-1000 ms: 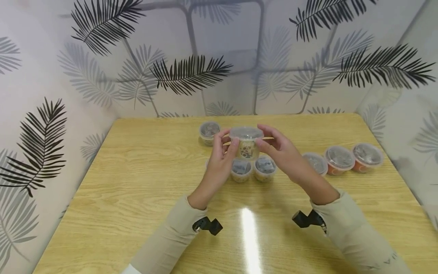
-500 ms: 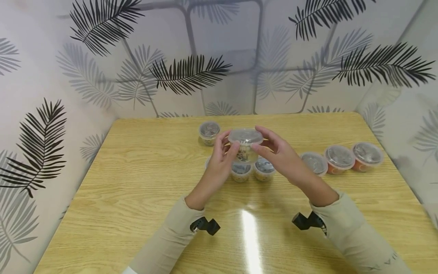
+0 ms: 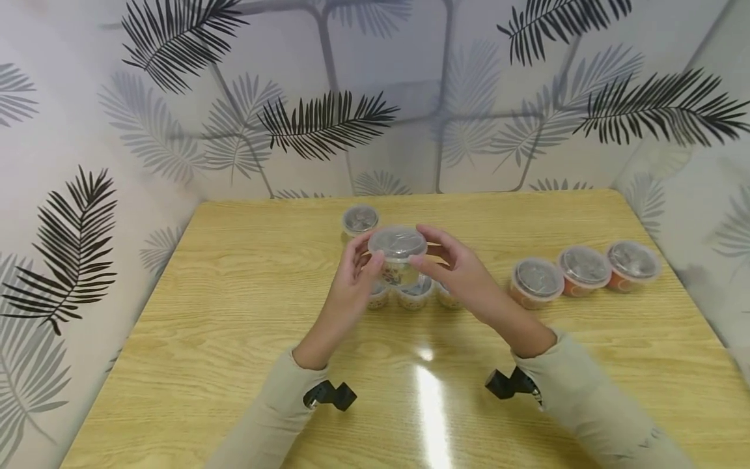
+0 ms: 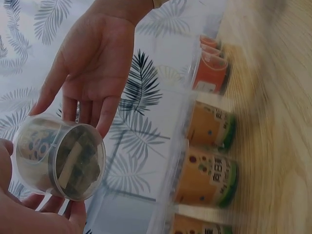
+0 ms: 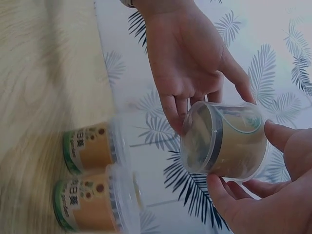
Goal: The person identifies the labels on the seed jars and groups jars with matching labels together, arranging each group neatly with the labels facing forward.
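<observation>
A clear lidded plastic tub [image 3: 398,251] with a printed side is held raised above the table. My left hand [image 3: 349,283] grips its left side, thumb at the front; my right hand [image 3: 459,273] grips the right side. In the left wrist view the tub [image 4: 58,158] lies between both hands, something dark behind its clear end. Just below it in the head view stand three lidded cups in a row: a left cup [image 3: 377,299], a middle cup [image 3: 414,299] and a right cup [image 3: 450,300], partly hidden by the tub and right hand.
One lidded cup [image 3: 360,220] stands alone behind my left hand. To the right, three tubs line up: a near tub [image 3: 536,281], a red-orange tub [image 3: 584,268] and another [image 3: 633,266]. The wooden table [image 3: 246,326] meets leaf-patterned cloth [image 3: 387,163] at the back.
Both hands have moved left and slightly toward me with the tub, which now covers the left and middle cups of the row more. The standing cups stay put.
</observation>
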Demonstrator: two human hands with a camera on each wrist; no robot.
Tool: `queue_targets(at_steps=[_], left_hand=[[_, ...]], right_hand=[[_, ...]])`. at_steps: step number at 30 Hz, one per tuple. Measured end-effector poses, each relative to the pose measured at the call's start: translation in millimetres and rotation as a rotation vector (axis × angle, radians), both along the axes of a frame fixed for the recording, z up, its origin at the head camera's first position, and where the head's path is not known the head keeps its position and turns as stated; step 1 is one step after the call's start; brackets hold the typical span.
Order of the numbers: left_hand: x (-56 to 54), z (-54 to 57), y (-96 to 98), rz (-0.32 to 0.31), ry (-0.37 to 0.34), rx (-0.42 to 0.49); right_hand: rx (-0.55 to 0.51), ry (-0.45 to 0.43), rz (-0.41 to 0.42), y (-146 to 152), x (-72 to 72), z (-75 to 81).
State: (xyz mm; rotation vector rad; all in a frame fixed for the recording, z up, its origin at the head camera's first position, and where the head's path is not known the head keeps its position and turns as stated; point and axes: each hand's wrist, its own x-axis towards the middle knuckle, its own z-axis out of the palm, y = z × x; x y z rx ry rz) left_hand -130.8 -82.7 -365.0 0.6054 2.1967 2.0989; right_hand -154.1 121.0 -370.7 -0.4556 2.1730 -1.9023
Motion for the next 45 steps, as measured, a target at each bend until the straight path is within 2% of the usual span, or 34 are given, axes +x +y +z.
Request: queue_targets(at_steps=[7, 11, 16, 18, 22, 34, 40, 45], left_hand=[[1.2, -5.0, -21.8, 0.075, 0.002, -0.043], [-0.1, -9.4, -35.5, 0.091, 0.004, -0.040], [-11.2, -32.8, -57.4, 0.123, 0.023, -0.033], [-14.5, -42.0, -66.6, 0.142, 0.026, -0.040], [-13.2, -47.9, -82.8, 0.182, 0.017, -0.064], [-6.5, -66.7, -117.0, 0.281, -0.034, -0.123], [-1.3, -82.4, -130.1, 0.291, -0.078, -0.127], [-1.1, -94.5, -136.4, 0.269, -0.147, -0.136]], right_hand=[[-0.062, 0.028, 0.007, -23, 2.5, -6.0], [-0.069, 0.074, -0.008, -38, 4.1, -4.8], [-0.087, 0.095, -0.025, -61, -2.0, -12.4], [-0.098, 0.100, -0.018, -70, -6.6, -20.4], [-0.114, 0.096, 0.009, -89, -9.0, -25.8], [-0.034, 0.091, 0.011, -140, -10.8, -36.5], [0.034, 0.021, 0.023, -157, -9.5, -50.2], [0.074, 0.025, 0.041, -163, -10.0, -65.3]])
